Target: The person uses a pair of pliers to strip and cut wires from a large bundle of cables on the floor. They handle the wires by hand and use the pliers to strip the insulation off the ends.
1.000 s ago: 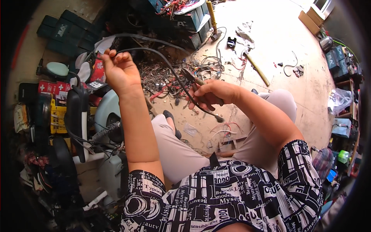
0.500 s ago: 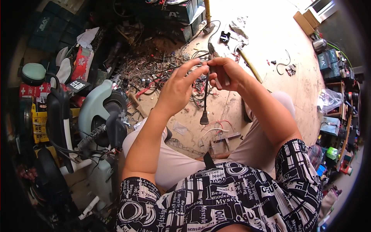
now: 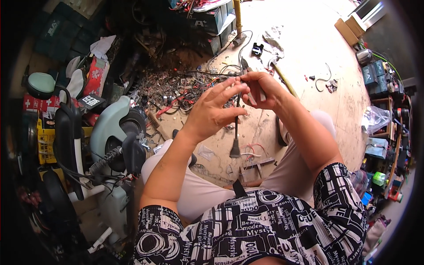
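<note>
Above the littered floor (image 3: 349, 99), the left hand (image 3: 207, 110) arches, thumb spread from its fingers; the right hand (image 3: 266, 89), turned inward, grips pliers (image 3: 244, 65).

Repair wkshp, prob.: wire scraps (image 3: 176, 88) on flr (image 3: 344, 104), batts (image 3: 206, 22), wheel (image 3: 135, 118) + fender (image 3: 105, 123).

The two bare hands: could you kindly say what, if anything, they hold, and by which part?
The right hand holds dark metal pliers by their handles. Whether the left hand pinches the thin black cable, above its hanging plug, cannot be told.
</note>
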Tool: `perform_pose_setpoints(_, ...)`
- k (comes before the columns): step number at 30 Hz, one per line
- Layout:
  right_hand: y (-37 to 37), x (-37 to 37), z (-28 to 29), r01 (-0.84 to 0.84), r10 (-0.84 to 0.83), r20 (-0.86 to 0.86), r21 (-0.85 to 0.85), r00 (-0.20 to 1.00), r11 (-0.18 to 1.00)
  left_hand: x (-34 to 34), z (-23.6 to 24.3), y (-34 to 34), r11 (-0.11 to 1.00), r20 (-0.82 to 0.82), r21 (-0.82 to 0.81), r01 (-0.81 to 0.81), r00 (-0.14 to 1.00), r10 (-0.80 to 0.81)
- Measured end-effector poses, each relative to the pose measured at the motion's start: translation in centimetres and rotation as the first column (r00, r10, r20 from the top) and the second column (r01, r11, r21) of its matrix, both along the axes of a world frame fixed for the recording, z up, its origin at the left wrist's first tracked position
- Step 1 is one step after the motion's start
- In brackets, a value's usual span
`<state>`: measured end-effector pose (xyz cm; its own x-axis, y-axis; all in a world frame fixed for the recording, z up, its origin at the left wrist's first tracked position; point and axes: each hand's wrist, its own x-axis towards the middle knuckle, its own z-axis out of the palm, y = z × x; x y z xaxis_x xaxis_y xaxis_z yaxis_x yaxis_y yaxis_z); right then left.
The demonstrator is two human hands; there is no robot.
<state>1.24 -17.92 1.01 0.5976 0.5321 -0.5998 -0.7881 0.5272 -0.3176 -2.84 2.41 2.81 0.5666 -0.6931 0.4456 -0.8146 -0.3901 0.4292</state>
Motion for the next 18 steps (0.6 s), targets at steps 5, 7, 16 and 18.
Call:
perform_pose_setpoints(5, 0.2, -0.5, -1.2, -0.212, 0.283, 0.114, -0.421, 0.952, 0.882, 0.4, -0.4, 1.2, 0.951, -0.342, -0.159, -0.264, 0.919, 0.198)
perform_pose_setpoints(7, 0.3, -1.1, -1.5, -0.214, 0.382, 0.182, -0.582, 0.906, 0.785, 0.7, -0.3, 1.4, 0.833, -0.653, -0.209, -0.513, 0.707, 0.272)
perform_pose_setpoints(16, 0.6, -2.6, -1.9, -0.025, 0.665, 0.415, -0.837, 0.621, 0.546, 2.3, -1.1, 2.4, 0.715, -0.814, -0.134, -0.686, 0.488, 0.316)
perform_pose_setpoints(18, 0.8, -2.6, -2.1, -0.05, 0.628, 0.435, -0.797, 0.645, 0.602, 2.2, -1.6, 2.5, 0.731, -0.888, -0.141, -0.667, 0.411, 0.204)
